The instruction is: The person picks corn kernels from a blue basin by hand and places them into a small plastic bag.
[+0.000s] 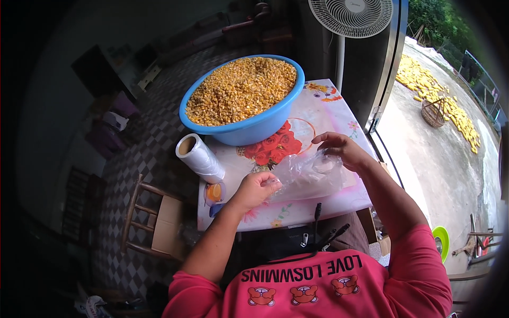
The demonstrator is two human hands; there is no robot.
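Observation:
A thin clear plastic bag (310,177) spreads over the near part of the table, between my two hands. My left hand (254,191) pinches its left edge between thumb and fingers. At the bag's far right corner, my right hand (343,150) has curled fingers against the film, with the index finger reaching out to the left. Beyond them stands a large blue basin (254,130) heaped with loose corn kernels (241,90). A roll of clear plastic bags (204,161) stands tilted left of my left hand, its cardboard core showing.
The table (339,114) has a flower-printed cover. A wooden chair (140,222) with cardboard on it stands to the left. A white fan (352,16) rises behind the table. Outside the doorway at right lie many corn cobs (440,95) and a wicker basket (433,113).

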